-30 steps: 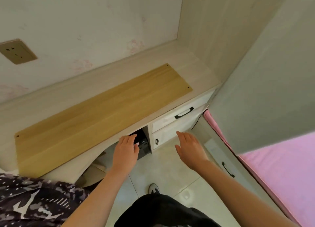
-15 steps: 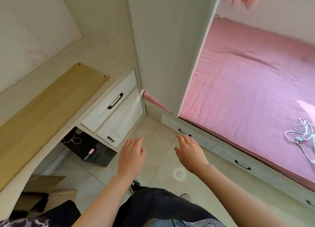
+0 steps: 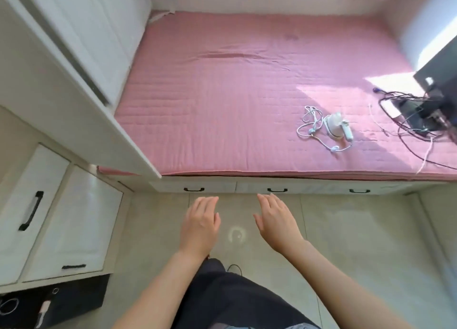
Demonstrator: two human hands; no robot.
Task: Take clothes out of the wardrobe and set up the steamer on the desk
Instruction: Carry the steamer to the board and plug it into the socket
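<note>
The room is bright with soft daylight; the sun comes in from the right and lays a white, washed-out patch on the pink quilted bed cover (image 3: 222,93); the small white steamer (image 3: 335,128) on it shows fairly clear, with a dim shadow just beside it; a round shiny spot of glare sits on the pale floor tiles (image 3: 148,229); the tall white cupboard door (image 3: 81,31) at the left looks smeared and blurry; the black handle on the white drawer (image 3: 31,213) is fuzzy too; straight edges bend near the sides.
</note>
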